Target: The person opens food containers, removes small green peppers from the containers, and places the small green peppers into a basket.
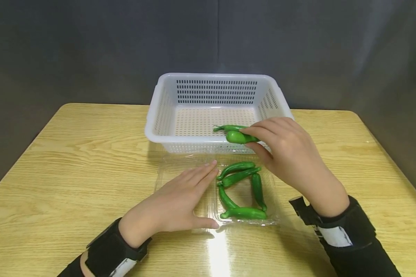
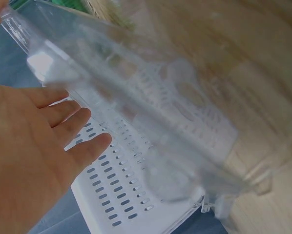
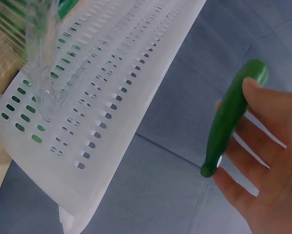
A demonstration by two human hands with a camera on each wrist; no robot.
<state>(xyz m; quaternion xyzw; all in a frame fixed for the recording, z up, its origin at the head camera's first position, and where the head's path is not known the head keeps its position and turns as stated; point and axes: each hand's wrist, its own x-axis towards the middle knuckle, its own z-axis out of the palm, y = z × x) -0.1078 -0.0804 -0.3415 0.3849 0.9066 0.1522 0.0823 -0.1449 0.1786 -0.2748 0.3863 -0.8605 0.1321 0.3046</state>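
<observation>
Between the thumb and fingers of my right hand is a plump green pepper, also plain to see in the right wrist view. The hand is over the near right rim of a white slotted basket. Just behind the held pepper, another green pepper appears within the basket's outline. My left hand lies with straight, spread fingers over the middle of a clear hinged plastic box, its fingertips by the fold. Several green peppers lie in the box's right half.
The box's other clear half lies flat to the left, partly under my left hand. Behind the wooden table hangs a dark grey backdrop. The basket stands at the table's far edge, just beyond the box.
</observation>
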